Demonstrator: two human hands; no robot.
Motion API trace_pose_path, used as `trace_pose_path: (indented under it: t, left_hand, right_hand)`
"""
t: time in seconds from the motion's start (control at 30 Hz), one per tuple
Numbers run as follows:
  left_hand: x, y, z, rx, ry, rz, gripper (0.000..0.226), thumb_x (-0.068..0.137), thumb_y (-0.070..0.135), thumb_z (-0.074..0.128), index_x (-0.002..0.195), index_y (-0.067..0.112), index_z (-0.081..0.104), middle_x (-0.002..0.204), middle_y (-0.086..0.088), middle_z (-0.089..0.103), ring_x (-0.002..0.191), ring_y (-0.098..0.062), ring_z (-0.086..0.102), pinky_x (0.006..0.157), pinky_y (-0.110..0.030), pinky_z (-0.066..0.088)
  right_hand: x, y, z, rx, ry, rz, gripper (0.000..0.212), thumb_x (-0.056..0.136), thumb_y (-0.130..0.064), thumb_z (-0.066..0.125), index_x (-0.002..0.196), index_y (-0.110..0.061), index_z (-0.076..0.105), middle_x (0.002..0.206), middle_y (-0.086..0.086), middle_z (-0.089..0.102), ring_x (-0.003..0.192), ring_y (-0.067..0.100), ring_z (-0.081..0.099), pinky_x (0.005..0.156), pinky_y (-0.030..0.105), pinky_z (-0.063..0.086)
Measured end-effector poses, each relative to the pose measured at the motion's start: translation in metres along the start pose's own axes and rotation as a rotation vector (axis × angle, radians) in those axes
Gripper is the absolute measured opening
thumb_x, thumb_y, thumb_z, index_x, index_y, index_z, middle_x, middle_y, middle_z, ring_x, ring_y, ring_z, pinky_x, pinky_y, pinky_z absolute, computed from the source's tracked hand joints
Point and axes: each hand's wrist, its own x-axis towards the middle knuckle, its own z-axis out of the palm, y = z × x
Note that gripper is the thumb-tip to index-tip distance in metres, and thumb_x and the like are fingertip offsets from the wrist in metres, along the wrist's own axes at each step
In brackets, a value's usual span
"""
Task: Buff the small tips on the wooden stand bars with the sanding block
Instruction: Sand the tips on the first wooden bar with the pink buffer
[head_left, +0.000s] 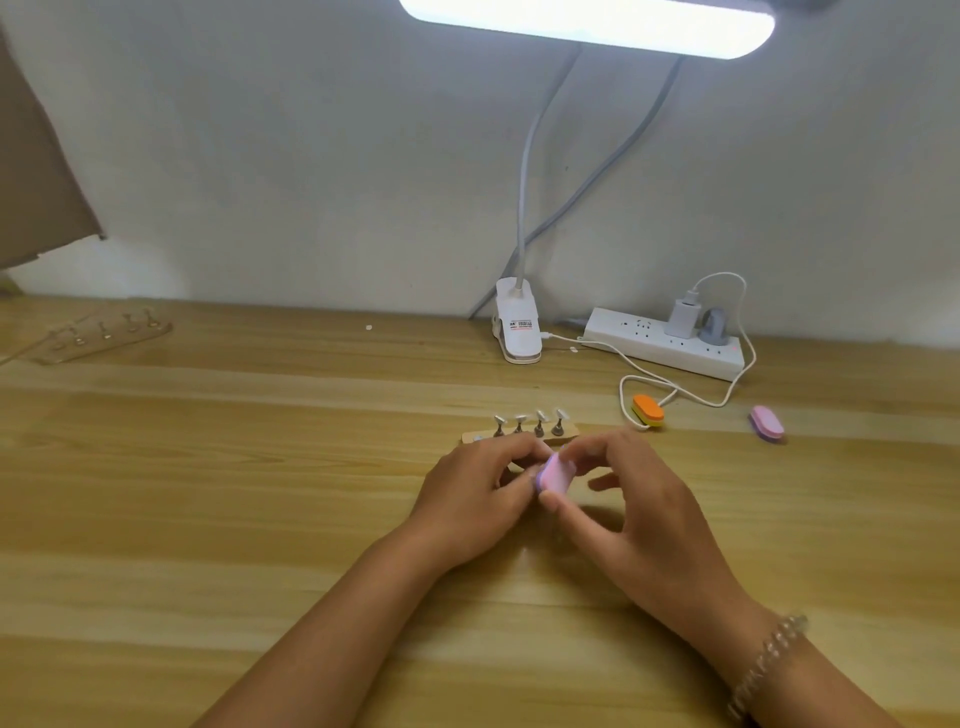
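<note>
A wooden stand bar (519, 434) lies on the table just beyond my hands, with several small pale tips (529, 417) standing on metal pegs. My right hand (631, 501) pinches a small pink and purple sanding block (555, 475) between thumb and fingers. My left hand (475, 493) has its fingers curled around something small right against the block's left side; what it holds is hidden, and a second bar may lie beneath it.
An orange and yellow block (648, 410) and another pink block (767, 422) lie to the right. A clip lamp base (517, 327), a white power strip (665, 343) with cable, and a clear stand bar (98, 335) at far left sit near the wall.
</note>
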Motion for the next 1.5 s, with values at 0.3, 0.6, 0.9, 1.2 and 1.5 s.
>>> trace_pose_path:
  t: [0.3,0.6,0.9,1.2,1.5]
  left_hand:
    - [0.001,-0.001,0.0,-0.026,0.022,-0.026,0.008,0.084,0.039,0.068,0.081,0.046,0.07,0.078,0.027,0.063,0.06,0.005,0.052,0.063,-0.025,0.038]
    - [0.002,-0.003,0.001,-0.021,0.035,-0.005,0.009,0.085,0.032,0.07,0.085,0.042,0.072,0.079,0.028,0.063,0.062,0.001,0.051,0.066,-0.029,0.045]
    - [0.002,0.0,0.001,-0.122,0.042,-0.023,0.015,0.077,0.04,0.062,0.087,0.037,0.074,0.085,0.021,0.067,0.052,0.001,0.048,0.06,-0.026,0.038]
    - [0.002,-0.001,0.0,-0.071,0.054,-0.017,0.021,0.085,0.024,0.072,0.078,0.043,0.07,0.08,0.023,0.065,0.057,0.0,0.049,0.062,-0.027,0.041]
    - [0.002,-0.001,-0.001,-0.042,0.054,-0.004,0.023,0.086,0.026,0.073,0.078,0.046,0.068,0.082,0.019,0.066,0.058,0.0,0.049,0.063,-0.026,0.041]
  right_hand:
    - [0.0,0.003,0.001,-0.025,-0.02,0.032,0.024,0.08,-0.035,0.073,0.094,-0.021,0.059,0.094,-0.011,0.058,0.091,0.007,0.059,0.076,0.033,0.053]
    - [0.002,0.008,0.001,0.015,-0.019,0.103,0.024,0.079,-0.034,0.075,0.094,-0.021,0.061,0.093,-0.01,0.06,0.091,0.007,0.059,0.08,0.033,0.05]
    - [0.001,0.005,0.001,-0.034,0.004,0.039,0.025,0.081,-0.027,0.077,0.098,-0.02,0.061,0.097,-0.01,0.06,0.092,0.005,0.059,0.078,0.033,0.051]
    - [0.003,0.008,-0.001,-0.001,-0.01,0.102,0.025,0.079,-0.033,0.075,0.093,-0.02,0.058,0.093,-0.009,0.059,0.092,0.008,0.058,0.081,0.033,0.049]
    - [0.003,0.011,-0.002,-0.014,0.006,0.137,0.025,0.08,-0.029,0.077,0.094,-0.018,0.059,0.094,-0.007,0.06,0.093,0.011,0.058,0.083,0.037,0.048]
